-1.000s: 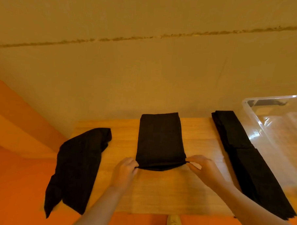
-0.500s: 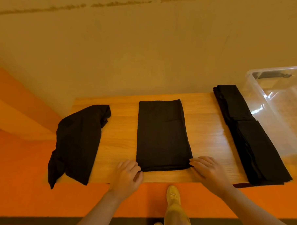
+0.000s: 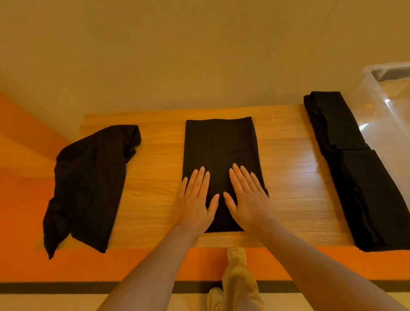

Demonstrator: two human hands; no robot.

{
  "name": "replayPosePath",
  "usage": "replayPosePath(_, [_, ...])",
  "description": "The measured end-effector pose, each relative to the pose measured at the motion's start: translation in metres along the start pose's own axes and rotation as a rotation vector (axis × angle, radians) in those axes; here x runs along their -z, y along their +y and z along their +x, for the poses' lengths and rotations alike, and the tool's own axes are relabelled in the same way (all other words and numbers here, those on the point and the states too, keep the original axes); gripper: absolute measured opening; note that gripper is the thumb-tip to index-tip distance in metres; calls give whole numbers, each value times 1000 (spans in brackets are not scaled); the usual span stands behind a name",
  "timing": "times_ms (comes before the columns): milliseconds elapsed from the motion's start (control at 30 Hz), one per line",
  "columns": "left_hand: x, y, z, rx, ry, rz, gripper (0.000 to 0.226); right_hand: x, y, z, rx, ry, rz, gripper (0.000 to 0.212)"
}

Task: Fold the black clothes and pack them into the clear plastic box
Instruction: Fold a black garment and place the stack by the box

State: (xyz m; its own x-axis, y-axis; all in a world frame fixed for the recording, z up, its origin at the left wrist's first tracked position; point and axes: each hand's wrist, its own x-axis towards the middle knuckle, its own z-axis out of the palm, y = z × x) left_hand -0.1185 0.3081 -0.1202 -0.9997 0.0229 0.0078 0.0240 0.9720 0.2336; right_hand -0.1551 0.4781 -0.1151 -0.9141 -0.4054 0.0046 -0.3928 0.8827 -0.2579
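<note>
A pale wooden surface (image 3: 151, 183) stands against a plain beige wall (image 3: 180, 48), with orange floor (image 3: 14, 194) to its left and in front, crossed nearer the person by a dark stripe (image 3: 52, 287). The person's trouser leg and light shoes (image 3: 236, 255) show below the front edge.

Both hands lie flat, palms down, fingers straight and slightly spread, on the near half of the folded black cloth (image 3: 219, 144) in the middle of the surface. The left hand (image 3: 196, 202) covers its near left edge, partly over the wood; the right hand (image 3: 247, 202) covers its near right part. The thumbs point toward each other and do not touch. Neither hand holds anything.

Three lots of black clothes are on the surface: the neat rectangle under the hands, a crumpled black garment (image 3: 85, 185) at the left hanging past the front edge, and a long folded stack (image 3: 354, 166) at the right. One clear plastic box (image 3: 394, 93) sits just beside that stack at the far right; something dark shows at its far end, too unclear to name
</note>
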Motion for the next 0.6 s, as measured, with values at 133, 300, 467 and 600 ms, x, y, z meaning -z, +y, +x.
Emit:
replayPosePath(133, [-1, 3, -14, -31, -36, 41, 68, -1, -1, -23, -44, 7, -18, 66])
replayPosePath(300, [-1, 10, -44, 24, -55, 41, 72, -1, -2, -55, -131, -6, -10, 69])
replayPosePath(467, [6, 18, -60, 48, -66, 59, 72, 8, 6, -65, -148, -25, -26, 69])
replayPosePath(600, [16, 22, -10, 18, 33, -39, 63, 19, 5, -13, -80, 5, 25, 65])
